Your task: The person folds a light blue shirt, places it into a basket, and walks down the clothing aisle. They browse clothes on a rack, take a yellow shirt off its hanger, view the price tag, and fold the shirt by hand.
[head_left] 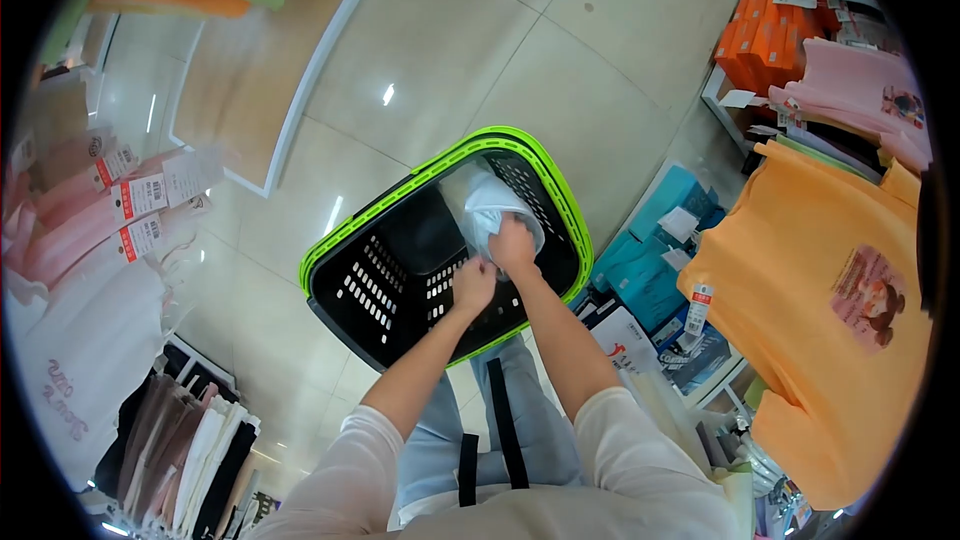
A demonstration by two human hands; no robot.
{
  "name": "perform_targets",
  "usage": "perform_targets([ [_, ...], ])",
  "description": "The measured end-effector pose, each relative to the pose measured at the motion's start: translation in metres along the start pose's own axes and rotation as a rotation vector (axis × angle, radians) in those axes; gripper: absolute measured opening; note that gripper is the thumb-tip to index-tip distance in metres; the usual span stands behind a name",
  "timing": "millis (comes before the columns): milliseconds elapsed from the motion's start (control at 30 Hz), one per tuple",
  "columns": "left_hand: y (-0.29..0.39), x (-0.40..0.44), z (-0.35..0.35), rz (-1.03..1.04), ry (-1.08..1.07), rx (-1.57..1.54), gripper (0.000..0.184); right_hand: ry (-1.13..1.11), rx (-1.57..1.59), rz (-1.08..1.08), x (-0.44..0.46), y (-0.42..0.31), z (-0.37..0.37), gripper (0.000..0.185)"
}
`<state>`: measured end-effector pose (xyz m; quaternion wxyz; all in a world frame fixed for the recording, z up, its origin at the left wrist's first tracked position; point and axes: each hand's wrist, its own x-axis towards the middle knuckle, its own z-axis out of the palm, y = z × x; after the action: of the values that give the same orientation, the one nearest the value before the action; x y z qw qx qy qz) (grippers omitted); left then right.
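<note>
Below me is a black shopping basket [415, 230] with a bright green rim and slotted walls. In its right half lies a pale blue folded cloth [487, 202] in clear, see-through plastic packaging [455, 190]. My right hand [513, 247] reaches into the packaging's near side, its fingers closed on the pale blue cloth and partly hidden by it. Just left of it, my left hand [474, 285] is closed, with its fingertips pinching the near edge of the plastic. Both forearms reach over the basket's near rim.
Orange boxes [765, 35] and teal boxes [650, 260] are stacked on the right, beside a hanging orange shirt [800, 340]. Tagged pink garments [85, 225] and a white shirt [85, 370] hang on the left. A wooden display board [260, 50] with a white edge stands at upper left.
</note>
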<state>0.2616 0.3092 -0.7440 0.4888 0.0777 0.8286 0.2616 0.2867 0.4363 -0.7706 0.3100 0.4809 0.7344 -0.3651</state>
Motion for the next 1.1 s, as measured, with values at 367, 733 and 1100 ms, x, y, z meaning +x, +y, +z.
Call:
perform_targets([
  [367,0.013,-0.011,-0.032,-0.131,-0.055,-0.148,0.026,-0.17,2.486,0.257,0.088,0.017,0.128,0.032],
  [733,0.001,-0.034,-0.02,-0.147,-0.13,-0.447,0.022,0.06,1.53,0.948,0.133,0.085,0.184,0.03],
  [1100,-0.01,-0.039,-0.021,-0.168,-0.157,-0.445,0.018,0.237,0.128,-0.138,0.125,0.058,0.145,0.048],
])
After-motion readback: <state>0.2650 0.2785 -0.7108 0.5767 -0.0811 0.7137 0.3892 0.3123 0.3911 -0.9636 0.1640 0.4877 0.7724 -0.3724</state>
